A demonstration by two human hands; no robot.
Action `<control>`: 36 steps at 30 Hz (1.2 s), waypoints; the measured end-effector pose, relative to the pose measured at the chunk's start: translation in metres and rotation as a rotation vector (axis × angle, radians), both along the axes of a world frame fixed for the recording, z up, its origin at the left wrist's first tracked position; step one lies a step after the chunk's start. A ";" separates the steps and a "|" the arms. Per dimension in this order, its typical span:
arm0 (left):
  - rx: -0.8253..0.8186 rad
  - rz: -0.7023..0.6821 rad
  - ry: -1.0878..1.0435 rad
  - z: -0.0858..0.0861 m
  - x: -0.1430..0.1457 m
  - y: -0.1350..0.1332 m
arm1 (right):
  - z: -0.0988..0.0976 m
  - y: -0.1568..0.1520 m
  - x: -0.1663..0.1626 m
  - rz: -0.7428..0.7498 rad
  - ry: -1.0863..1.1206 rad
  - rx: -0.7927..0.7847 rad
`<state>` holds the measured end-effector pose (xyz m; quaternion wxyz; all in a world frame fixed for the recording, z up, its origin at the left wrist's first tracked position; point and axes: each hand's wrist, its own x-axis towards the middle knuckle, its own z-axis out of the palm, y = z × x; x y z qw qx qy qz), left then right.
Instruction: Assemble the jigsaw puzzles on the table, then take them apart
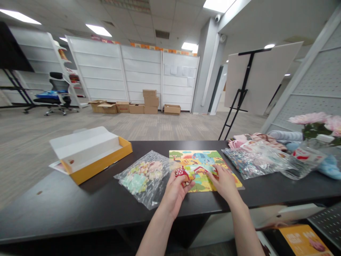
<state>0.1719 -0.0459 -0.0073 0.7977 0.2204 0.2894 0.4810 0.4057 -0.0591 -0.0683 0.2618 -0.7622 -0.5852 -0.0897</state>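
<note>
A colourful animal picture board (204,157) lies flat on the dark table in front of me. Over it are joined jigsaw puzzle pieces (199,168) with a red barn and green ground. My left hand (174,195) is closed around their left end, thumb beside the barn. At their right end, the fingers of my right hand (226,183) are closed on the edge, partly hiding it. Left of the board sits a clear plastic bag (145,174) with many loose puzzle pieces inside.
An open yellow box (99,165) with a white lid stands at the left on the black table (87,209). More plastic bags (253,158), folded cloths (266,139) and pink flowers (311,118) crowd the right end. Below the edge is an orange package (303,240).
</note>
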 end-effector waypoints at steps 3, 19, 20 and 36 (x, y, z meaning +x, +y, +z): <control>-0.016 0.004 0.014 0.001 0.001 0.000 | 0.003 -0.001 0.004 0.022 0.080 0.031; 0.000 -0.075 -0.199 -0.005 -0.006 0.004 | 0.055 -0.013 -0.091 0.517 0.504 0.233; -0.019 -0.075 -0.202 -0.004 -0.007 0.005 | 0.054 -0.013 -0.091 0.543 0.504 0.207; 0.043 0.006 -0.034 -0.015 -0.003 0.003 | 0.004 0.005 -0.035 0.286 0.070 0.039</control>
